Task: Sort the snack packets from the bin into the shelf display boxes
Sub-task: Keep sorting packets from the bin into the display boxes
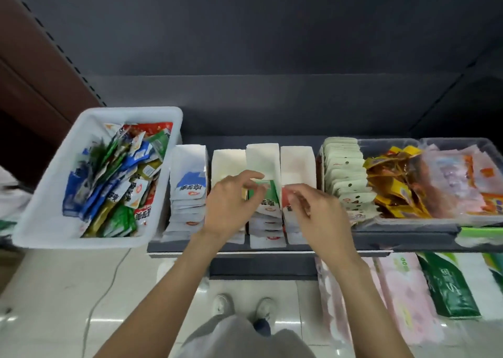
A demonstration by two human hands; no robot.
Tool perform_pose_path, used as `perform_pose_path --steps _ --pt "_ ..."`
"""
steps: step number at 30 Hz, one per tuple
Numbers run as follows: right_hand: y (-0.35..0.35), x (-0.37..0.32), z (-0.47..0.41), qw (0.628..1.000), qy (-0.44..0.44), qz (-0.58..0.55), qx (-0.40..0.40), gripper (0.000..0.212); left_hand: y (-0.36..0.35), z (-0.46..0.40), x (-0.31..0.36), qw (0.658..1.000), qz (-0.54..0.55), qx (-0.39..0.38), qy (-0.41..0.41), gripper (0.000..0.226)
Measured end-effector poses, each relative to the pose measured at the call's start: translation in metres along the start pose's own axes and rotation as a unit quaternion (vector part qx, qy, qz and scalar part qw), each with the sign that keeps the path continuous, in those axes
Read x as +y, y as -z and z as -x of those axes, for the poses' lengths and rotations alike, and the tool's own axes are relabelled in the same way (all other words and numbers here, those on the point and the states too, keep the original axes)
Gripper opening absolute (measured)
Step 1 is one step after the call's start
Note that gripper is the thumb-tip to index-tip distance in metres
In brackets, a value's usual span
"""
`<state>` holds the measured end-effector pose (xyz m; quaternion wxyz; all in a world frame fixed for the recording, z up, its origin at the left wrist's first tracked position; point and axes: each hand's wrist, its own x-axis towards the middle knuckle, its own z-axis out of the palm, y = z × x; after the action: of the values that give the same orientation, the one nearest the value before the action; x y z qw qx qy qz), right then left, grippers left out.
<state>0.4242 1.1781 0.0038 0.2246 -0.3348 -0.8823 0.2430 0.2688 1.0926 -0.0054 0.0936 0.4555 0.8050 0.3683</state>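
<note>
Bin: a white plastic bin (46, 194) is sitting at the left end of the shelf (272, 247), overhanging its front edge and holding a loose heap of blue, green and red snack packets (114, 183); it is standing just beside the boxes, seemingly to keep each reach short.

Display boxes: four white display boxes (262, 159) are standing side by side on the shelf, open at the top, each taking one colour of packet in a front-to-back row.

Green packet: the green packet (262, 193) is standing at the back of the row in the third box from the left, upright, leaning slightly back, printed face turned toward the person; its long axis is running roughly vertical, green top edge up.

Left hand: the left hand (231, 202) is pinching the left edge of the green packet between curled fingers and thumb, apparently steadying it upright while it is being seated.

Right hand: the right hand (313, 208) is hovering over the fourth box with fingers loosely curled at the top of a red packet (285, 197); motion blur is hiding whether it is actually gripping it, so I cannot tell.

Blue packets: the blue packets (190, 186) are filling the first box in the same upright, face-forward manner.

Neighbouring stock: cream packets (345, 172) and yellow packets (392, 183) are lying in clear trays (408, 220) to the right.

Judgement: uniform facing is likely serving display legibility; many packets are remaining in the bin.
</note>
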Motion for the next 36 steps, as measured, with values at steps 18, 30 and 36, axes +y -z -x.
perform_pose_path --steps 18,30,36 --pt "-0.21 -0.224 -0.112 0.964 0.154 -0.079 -0.201 0.023 0.219 0.013 -0.269 0.93 0.114 0.184 0.298 0.022" --pt "-0.313 -0.275 -0.164 0.978 -0.064 0.042 -0.196 0.037 0.207 -0.014 -0.3 0.971 0.081 0.01 0.223 0.036" --pt "-0.253 -0.27 -0.142 0.804 -0.331 -0.472 -0.147 0.027 0.229 -0.002 -0.299 0.985 0.147 -0.086 0.0 0.076"
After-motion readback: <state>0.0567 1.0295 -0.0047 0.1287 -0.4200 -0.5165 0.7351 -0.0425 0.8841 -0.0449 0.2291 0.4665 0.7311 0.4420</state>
